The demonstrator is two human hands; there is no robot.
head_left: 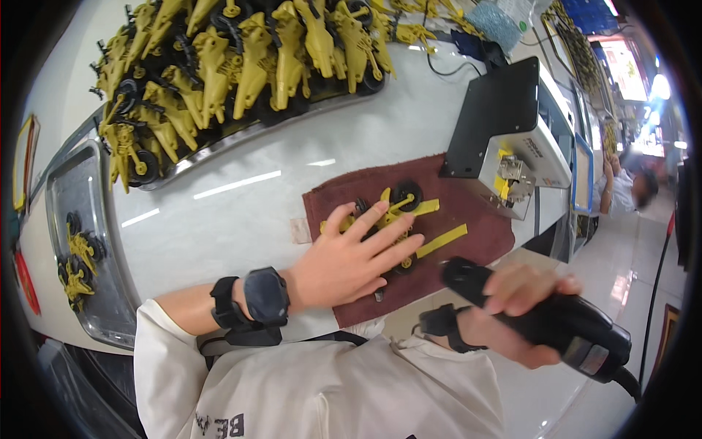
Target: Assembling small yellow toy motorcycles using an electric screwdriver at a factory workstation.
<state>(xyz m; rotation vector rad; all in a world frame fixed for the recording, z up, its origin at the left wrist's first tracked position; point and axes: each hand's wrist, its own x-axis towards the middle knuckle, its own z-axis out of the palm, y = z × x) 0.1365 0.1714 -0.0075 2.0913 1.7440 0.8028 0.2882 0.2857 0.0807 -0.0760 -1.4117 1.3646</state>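
The left fingers (395,252) lie spread loosely over one yellow-and-black wheeled model (406,196), partly hiding it; the right fingers (504,293) wrap around one black handheld tool (574,322). Two yellow strips (442,240) lie beside the left fingers on a maroon cloth (475,227). Beyond them, the white tabletop (227,227) bears one black-and-silver machine (493,117) rightward, one metal tray (115,300) leftward and another tray (219,148), heaped with over a dozen models (256,66), ahead; one person (621,189) shows far right, above pale floor (618,256).

Just the one view: fisheye worn on the head, above the wearer's shirt (329,391) at 6 o'clock, angled steeply down, pretty close to the left hand (347,256) mid-dial; floor (596,282) farther off toward 3-4 o'clock.
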